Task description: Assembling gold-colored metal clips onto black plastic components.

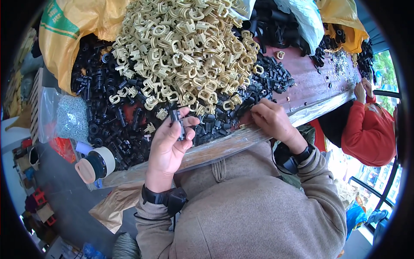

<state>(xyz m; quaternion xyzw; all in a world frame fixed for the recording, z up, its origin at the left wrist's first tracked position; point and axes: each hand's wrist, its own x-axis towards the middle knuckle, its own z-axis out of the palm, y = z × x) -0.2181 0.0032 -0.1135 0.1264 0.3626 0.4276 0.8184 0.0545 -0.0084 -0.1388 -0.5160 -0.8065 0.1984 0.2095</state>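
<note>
In my left hand (pixel 164 146), palm turned up, a small black plastic fitting (pixel 175 115) is held upright between thumb and fingers. My right hand (pixel 276 123) is to the right, low over the table near the front edge. Its fingers are curled together, and whatever they pinch is hidden. Between the two hands lie many small black plastic pieces (pixel 215 128). Beyond them rises a big heap of cream plastic clips (pixel 185 56). Left of my left hand, larger black plastic fittings (pixel 101 82) are piled.
Along the front runs a film-wrapped table edge (pixel 215 154). A clear bag of small metal parts (pixel 72 117) and a round tub (pixel 103 162) sit at the left. Yellow sacks (pixel 103 19) stand behind. At the far right, a person in a red top (pixel 371 134) works at the same table.
</note>
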